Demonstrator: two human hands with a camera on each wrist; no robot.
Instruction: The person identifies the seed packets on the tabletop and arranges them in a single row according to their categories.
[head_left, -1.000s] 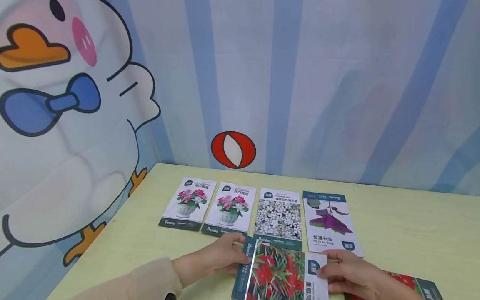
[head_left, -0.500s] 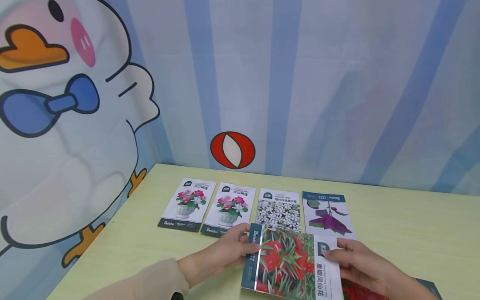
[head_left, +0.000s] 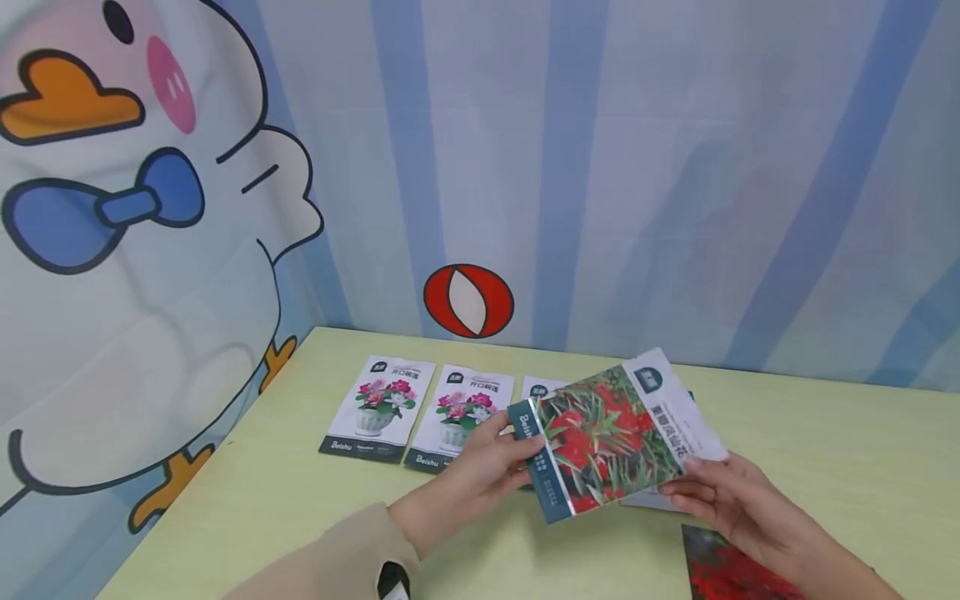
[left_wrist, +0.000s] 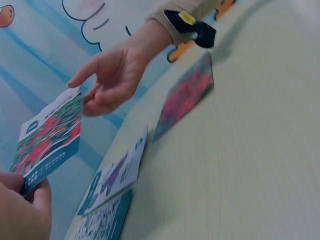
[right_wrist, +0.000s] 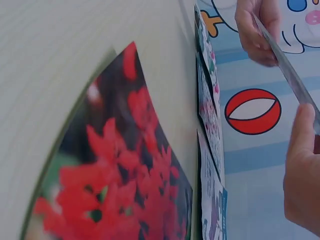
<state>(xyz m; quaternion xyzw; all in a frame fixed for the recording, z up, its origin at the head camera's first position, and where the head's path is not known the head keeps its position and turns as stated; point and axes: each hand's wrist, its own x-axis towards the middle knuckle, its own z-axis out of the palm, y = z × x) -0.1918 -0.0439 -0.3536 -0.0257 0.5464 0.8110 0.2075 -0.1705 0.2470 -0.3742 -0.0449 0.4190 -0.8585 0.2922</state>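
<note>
A seed packet with red flowers, a dark green band and a white end is held above the table, tilted. My left hand pinches its green-banded end, thumb on the printed face. At the white end, my right hand grips the lower corner between thumb and fingers. Below the right hand lies another red-flower packet, cut off by the head view's edge. Behind the held packet are the white-flower packet and the purple-leaf packet, both mostly hidden in the head view.
Two matching packets with potted pink flowers, the left one and the right one, lie side by side at the back left. The pale yellow table meets a printed cloth backdrop with a cartoon duck.
Both hands have lifted the red-flower packet up and away from me. It has turned so its white end points up and right. More of the table packet below the right hand is uncovered.
</note>
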